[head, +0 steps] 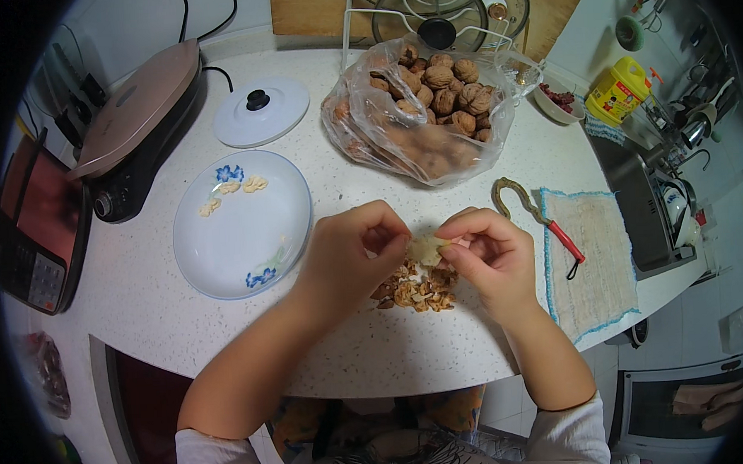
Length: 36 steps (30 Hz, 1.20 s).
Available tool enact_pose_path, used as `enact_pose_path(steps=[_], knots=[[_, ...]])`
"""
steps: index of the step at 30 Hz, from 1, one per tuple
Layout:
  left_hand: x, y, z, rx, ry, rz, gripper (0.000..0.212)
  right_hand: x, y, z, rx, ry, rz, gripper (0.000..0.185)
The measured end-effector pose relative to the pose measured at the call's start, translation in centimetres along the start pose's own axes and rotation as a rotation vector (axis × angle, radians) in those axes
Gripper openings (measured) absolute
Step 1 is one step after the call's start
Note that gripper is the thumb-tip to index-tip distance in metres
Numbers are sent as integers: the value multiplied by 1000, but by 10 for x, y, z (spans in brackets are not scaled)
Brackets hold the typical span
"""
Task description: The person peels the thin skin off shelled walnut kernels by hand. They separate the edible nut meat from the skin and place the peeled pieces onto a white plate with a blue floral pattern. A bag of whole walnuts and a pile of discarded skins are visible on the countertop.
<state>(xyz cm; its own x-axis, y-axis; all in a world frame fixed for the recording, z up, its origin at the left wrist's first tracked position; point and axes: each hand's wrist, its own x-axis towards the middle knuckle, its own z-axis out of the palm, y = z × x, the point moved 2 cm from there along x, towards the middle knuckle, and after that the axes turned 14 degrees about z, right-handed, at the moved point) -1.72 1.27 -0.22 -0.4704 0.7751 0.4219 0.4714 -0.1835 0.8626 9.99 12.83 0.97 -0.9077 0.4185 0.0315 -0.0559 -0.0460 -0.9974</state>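
Between the fingertips of my two hands is a pale walnut kernel [426, 251]. My left hand [366, 244] pinches at its left edge, with the contact partly hidden by the fingers. My right hand [487, 252] grips the other edge between thumb and forefinger. Just below, broken brown walnut shells [416, 295] lie heaped on the speckled white countertop [377, 356]. To the left, an oval white plate [235, 238] with blue flowers carries a few peeled kernel pieces [255, 184]. Beyond my hands stands a clear plastic bag [430, 155] full of whole walnuts [446, 98].
A red-handled nutcracker [564, 241] rests partly on a blue-edged cloth [591, 284]. At left are an electric griddle [136, 118] and a white lid [261, 118]. Pot lids [437, 33] stand in a rack behind the bag. A small bowl [555, 106] and a sink [631, 202] are at right.
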Motion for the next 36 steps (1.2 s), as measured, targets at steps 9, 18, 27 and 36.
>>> enact_pose_path(steps=[9,18,27,36], knots=[[1,5,0,51,-67,-48,12,7,7,-11,136,-53,114,14],[0,6,4,-427,-69,-213,10,9,7,-7,194,-62,195,21],[-2,13,3,-67,-2,-89,16,8,8,-6,103,-132,241,24],[0,15,3,406,106,626,19,8,12,-7,185,-190,299,13]])
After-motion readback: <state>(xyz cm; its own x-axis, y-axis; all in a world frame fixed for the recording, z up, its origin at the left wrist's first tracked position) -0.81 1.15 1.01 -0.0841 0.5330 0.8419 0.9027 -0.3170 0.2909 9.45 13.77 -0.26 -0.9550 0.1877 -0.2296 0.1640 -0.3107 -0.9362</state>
